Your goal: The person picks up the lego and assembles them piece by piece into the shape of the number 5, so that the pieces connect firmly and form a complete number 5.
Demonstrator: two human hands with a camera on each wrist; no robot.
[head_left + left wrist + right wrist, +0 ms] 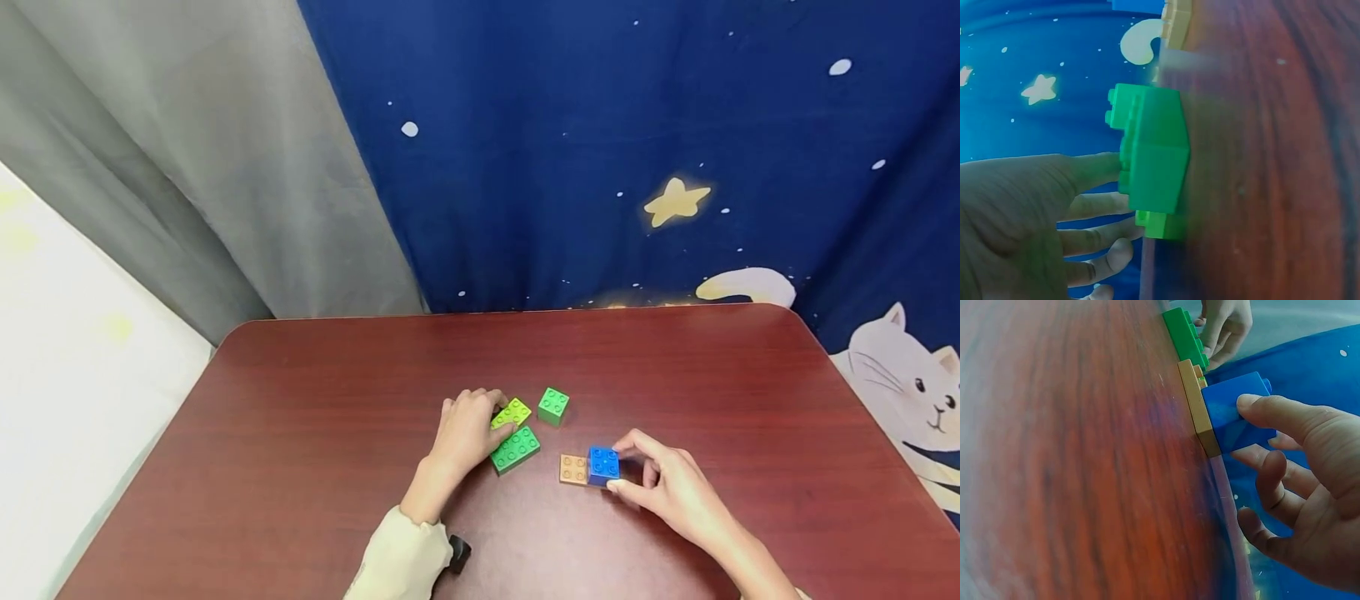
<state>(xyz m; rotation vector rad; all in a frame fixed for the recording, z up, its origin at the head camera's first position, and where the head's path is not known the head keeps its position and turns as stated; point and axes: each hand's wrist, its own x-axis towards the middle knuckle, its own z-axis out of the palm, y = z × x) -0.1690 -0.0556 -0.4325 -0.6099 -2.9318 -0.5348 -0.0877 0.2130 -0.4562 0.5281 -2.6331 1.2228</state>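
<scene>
My right hand (pixel 678 492) pinches a blue two-by-two brick (pixel 603 465) between thumb and fingers. This brick sits on the right half of a flat tan brick (pixel 573 469), whose left studs stay bare; the right wrist view shows the blue brick (pixel 1235 409) upright on the tan one (pixel 1197 406). My left hand (pixel 467 429) has its thumb and fingertips on either side of a lime-green brick (pixel 515 412), partly covered by the hand. Right beside it lies a longer green brick (pixel 516 451), under the thumb's tip. In the left wrist view the green brick (pixel 1159 156) hides the fingertips' contact.
A small green two-by-two brick (pixel 553 406) stands behind the others. All lie on a reddish-brown table (pixel 337 400) with rounded far corners. A blue patterned curtain (pixel 525 167) and a grey curtain (pixel 225 167) hang beyond its far edge.
</scene>
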